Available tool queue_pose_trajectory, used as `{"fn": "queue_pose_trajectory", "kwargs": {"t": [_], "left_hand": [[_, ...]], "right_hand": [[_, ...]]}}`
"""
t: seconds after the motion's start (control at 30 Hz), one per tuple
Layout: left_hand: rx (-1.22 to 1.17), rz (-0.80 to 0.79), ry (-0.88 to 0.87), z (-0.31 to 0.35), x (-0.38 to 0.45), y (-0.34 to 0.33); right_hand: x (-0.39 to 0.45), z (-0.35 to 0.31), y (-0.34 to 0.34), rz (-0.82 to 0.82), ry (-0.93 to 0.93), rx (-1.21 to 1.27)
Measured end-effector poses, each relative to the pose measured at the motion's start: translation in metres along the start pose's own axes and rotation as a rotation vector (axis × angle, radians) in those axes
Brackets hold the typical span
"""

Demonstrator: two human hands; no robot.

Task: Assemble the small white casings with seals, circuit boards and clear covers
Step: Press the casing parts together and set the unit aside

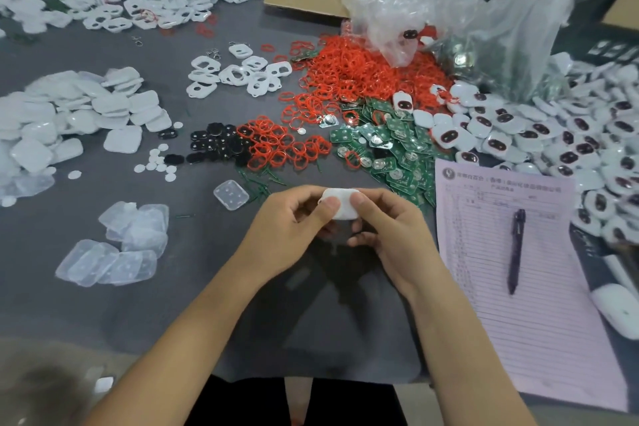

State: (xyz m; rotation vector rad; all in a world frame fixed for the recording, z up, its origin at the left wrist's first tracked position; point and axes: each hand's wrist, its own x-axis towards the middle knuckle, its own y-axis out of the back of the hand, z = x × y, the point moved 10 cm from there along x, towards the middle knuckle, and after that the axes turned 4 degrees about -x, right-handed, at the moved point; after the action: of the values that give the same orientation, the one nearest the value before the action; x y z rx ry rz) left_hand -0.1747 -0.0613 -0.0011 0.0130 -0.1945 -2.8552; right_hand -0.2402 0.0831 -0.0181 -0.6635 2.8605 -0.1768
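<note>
Both thumbs pressing white casing (pixel 340 206), left hand (pixel 294 228) and right hand (pixel 387 228) gripping it, just below red seals (pixel 283 145). Risk: uneven squeeze, pinched seal.

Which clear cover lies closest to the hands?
The lone clear cover just beyond the left hand, apart from the clear-cover piles farther left.

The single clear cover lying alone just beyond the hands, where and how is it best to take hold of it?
Pinch the clear cover across its two long edges, coming from above. It lies flat and apart from the piles, a shallow rounded rectangle, so only its rim offers purchase. Both hands hold the white casing now.
</note>
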Motion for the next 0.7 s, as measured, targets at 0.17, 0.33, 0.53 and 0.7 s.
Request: {"fn": "queue_pose_trajectory", "kwargs": {"t": [0.17,0.33,0.53,0.7], "left_hand": [[0.088,0.008,-0.075,0.003,-0.004,-0.010],[0.084,0.059,-0.084,0.001,-0.004,-0.005],[0.042,0.129,-0.068,0.000,-0.005,0.003],[0.105,0.026,-0.114,0.005,-0.009,-0.006]], "right_hand": [[-0.002,-0.002,0.000,-0.035,0.051,0.043],[-0.004,-0.009,0.000,0.035,0.136,-0.090],[-0.015,-0.012,-0.009,-0.010,0.190,-0.161],[-0.015,-0.009,-0.005,-0.039,0.167,-0.132]]}}
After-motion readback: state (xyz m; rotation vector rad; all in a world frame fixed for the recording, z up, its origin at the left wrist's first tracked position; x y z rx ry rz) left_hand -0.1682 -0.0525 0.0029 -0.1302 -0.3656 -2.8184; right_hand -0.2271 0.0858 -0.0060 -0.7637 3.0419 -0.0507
